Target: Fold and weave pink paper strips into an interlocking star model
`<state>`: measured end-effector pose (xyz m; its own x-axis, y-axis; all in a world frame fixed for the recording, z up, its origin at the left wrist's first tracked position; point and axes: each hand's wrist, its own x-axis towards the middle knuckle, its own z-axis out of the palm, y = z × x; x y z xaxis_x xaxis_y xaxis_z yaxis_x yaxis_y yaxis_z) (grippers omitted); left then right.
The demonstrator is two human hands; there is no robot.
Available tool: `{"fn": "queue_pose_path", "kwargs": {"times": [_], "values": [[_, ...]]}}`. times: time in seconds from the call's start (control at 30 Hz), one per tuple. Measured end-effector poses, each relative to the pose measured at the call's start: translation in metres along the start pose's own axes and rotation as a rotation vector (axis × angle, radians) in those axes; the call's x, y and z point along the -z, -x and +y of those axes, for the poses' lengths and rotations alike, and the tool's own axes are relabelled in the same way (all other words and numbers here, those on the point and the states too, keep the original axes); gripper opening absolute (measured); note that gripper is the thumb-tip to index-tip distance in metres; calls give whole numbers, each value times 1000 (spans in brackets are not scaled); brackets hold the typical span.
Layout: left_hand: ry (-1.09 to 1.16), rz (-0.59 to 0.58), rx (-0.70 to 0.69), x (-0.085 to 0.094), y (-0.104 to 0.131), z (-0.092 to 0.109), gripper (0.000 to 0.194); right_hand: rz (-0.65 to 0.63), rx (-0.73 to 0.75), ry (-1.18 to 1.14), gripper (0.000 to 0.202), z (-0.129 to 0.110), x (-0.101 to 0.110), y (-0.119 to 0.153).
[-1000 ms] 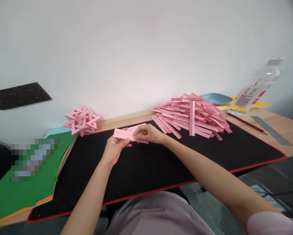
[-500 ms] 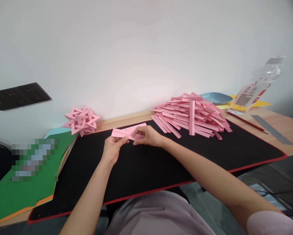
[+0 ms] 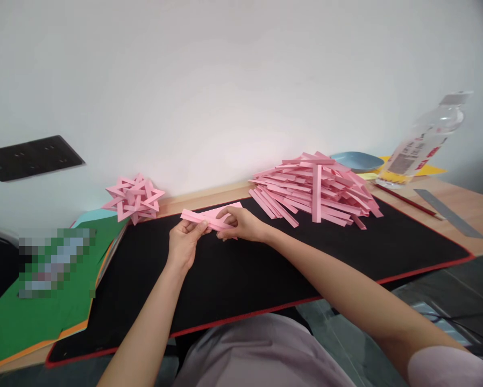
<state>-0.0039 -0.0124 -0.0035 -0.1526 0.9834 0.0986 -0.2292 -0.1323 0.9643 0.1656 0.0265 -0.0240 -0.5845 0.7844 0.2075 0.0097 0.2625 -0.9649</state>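
Note:
A narrow folded pink paper strip [image 3: 193, 216] is pinched at its left part by my left hand [image 3: 184, 240], thumb on top. At its right end my right hand [image 3: 241, 224] has thumb and fingers closed on the same strip. Behind it, partly covered by my right hand, lies another flat pink paper piece [image 3: 231, 209]; whether the two are joined I cannot tell. Both hands are over the black mat [image 3: 241, 279] with its red edge. To the right is a large pile of folded pink paper strips [image 3: 302, 185].
A pink paper star ball [image 3: 135, 198] stands behind on the left, near green sheets [image 3: 64, 317]. At the right are a blue dish [image 3: 356, 160], a tilted plastic bottle [image 3: 423, 141], a dark red pencil [image 3: 409, 201] and a metal ruler [image 3: 447, 212]. A wall rises behind the desk.
The pink strip has shifted slightly left and been turned, its folded edge now showing more clearly. My left hand moved a little left; my right hand has barely moved.

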Motion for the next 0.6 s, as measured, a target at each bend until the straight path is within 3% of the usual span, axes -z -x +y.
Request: {"fn": "queue_pose_path", "kwargs": {"times": [0.27, 0.4, 0.6], "values": [[-74, -111, 41, -2, 3, -4, 30, -86, -5, 7, 27, 3, 0, -2], [-56, -38, 25, -1, 1, -4, 28, -129, 2, 8, 26, -2, 0, 0], [-25, 9, 39, 2, 0, -3, 27, -79, 48, 16, 17, 0, 4, -1]]}}
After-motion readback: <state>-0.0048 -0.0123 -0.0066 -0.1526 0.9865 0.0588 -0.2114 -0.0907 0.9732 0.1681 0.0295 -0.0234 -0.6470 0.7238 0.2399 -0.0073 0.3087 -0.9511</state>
